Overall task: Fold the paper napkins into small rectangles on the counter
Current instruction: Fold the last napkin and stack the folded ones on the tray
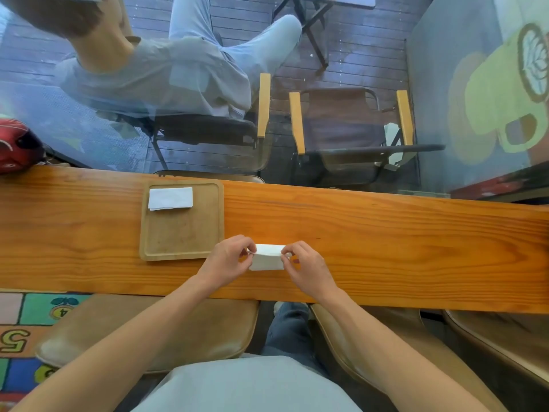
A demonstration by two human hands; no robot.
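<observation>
A white paper napkin [267, 257], folded into a small rectangle, lies on the wooden counter [386, 242] between my two hands. My left hand [227, 261] pinches its left end with thumb and fingertips. My right hand [306, 266] pinches its right end the same way. A second folded white napkin [170, 198] rests at the far left corner of a square wooden tray [182, 230], which sits on the counter just left of my hands.
A glass pane runs along the counter's far edge; behind it a person sits on a chair, beside an empty chair [350, 129]. A red helmet [16, 145] rests at the counter's far left. Padded stools [154, 328] stand below the near edge.
</observation>
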